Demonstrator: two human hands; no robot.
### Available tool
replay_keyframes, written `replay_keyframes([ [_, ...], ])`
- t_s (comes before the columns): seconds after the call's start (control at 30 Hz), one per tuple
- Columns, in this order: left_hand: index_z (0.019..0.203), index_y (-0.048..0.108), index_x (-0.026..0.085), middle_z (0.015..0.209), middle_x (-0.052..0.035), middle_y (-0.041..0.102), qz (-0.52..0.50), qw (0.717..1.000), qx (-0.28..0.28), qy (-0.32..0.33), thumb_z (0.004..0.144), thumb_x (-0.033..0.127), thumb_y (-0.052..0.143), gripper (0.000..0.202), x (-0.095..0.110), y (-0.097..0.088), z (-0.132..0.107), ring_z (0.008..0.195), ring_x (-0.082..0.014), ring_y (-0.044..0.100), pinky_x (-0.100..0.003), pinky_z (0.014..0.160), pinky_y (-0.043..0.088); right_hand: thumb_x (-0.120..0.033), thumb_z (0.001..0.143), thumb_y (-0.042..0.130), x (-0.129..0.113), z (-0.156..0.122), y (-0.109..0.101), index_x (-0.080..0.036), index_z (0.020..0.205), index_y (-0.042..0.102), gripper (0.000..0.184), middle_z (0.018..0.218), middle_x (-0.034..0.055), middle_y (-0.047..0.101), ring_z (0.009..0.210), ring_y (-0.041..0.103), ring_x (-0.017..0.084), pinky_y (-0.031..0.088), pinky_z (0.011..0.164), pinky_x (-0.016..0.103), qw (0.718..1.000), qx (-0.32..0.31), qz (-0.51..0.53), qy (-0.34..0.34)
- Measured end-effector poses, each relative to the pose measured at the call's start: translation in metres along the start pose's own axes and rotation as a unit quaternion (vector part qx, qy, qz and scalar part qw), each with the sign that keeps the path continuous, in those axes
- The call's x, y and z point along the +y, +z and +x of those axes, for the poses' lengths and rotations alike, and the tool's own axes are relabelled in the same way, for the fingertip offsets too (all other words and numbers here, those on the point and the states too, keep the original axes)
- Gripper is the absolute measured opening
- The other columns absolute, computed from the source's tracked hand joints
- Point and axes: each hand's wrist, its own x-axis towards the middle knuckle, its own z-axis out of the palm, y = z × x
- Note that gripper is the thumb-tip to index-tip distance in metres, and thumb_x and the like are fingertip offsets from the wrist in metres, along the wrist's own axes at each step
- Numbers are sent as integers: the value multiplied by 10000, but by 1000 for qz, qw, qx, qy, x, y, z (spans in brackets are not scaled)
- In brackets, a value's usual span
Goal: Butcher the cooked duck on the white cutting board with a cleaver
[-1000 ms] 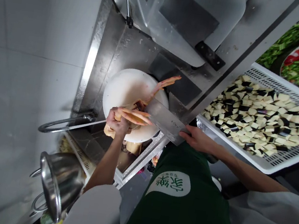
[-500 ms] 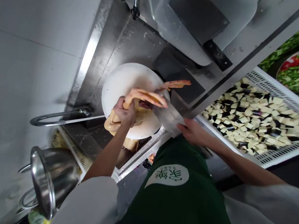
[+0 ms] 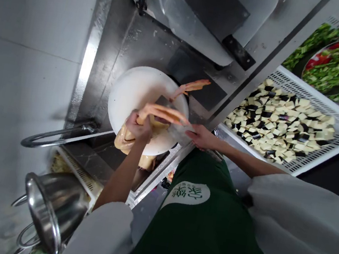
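Observation:
On a round white cutting board lies a pale plucked bird, part of it hanging over the near edge. My left hand is closed around an orange-yellow leg of this bird, holding it raised above the board. In my right hand is a cleaver, its blade partly behind and under the leg and smeared by motion. Beyond the blade another orange foot sticks out over the board's far right edge. The exact contact of blade and bird is hard to make out.
A second cleaver rests on a translucent lid or board at the back. To the right stand a white basket of cut eggplant and a bowl of chopped green and red peppers. A steel pot sits lower left, below a faucet.
My right hand and the cleaver have moved left and slightly up, and the blade reaches further behind the leg. My left hand keeps its hold. The whole view has shifted a little.

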Motion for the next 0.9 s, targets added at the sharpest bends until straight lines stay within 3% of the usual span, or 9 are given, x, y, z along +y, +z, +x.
replay_keyframes([
  [0.1,679,435,211,616,57,399,-15,999,10,-31,813,314,618,249,4,4,8,586,-107,412,-240,581,376,-376,1006,542,13,-15,13,-237,833,422,252,486,-74,481,311,468,125,275,304,211,999,6,2,51],
  [0.27,670,409,211,605,57,357,-34,998,19,-44,837,351,639,317,16,8,20,581,-101,404,-230,565,362,-338,1023,515,6,-13,35,-231,856,432,216,499,-75,469,341,466,116,301,330,201,999,23,22,35],
  [0.47,693,386,220,626,48,353,-52,997,5,-54,895,414,621,365,33,15,21,603,-111,421,-232,571,372,-379,1010,562,-9,-15,33,-237,860,426,247,512,-57,474,354,487,138,306,334,222,997,45,8,63],
  [0.57,702,387,225,637,46,368,-55,996,-9,-70,884,407,642,362,30,16,21,619,-121,438,-236,578,387,-361,1020,538,-11,-4,54,-235,892,432,208,498,-71,443,364,479,138,344,367,231,993,85,25,79],
  [0.67,688,364,220,642,47,349,-57,996,15,-74,876,386,663,390,24,14,31,628,-115,426,-233,592,386,-367,1037,499,-9,-6,75,-241,904,416,201,514,-74,454,378,493,137,351,369,225,990,110,49,67],
  [0.8,684,337,215,652,48,319,-59,994,48,-74,906,389,652,423,22,16,48,640,-106,408,-228,613,388,-421,1031,515,-8,-41,66,-251,885,393,255,511,-77,465,340,475,133,316,320,218,993,70,53,74],
  [0.9,688,336,214,662,48,325,-68,995,39,-67,907,404,671,443,25,21,50,648,-105,411,-228,616,395,-410,1021,533,-13,-41,59,-247,876,403,254,498,-73,465,342,477,140,327,322,226,994,54,52,85],
])
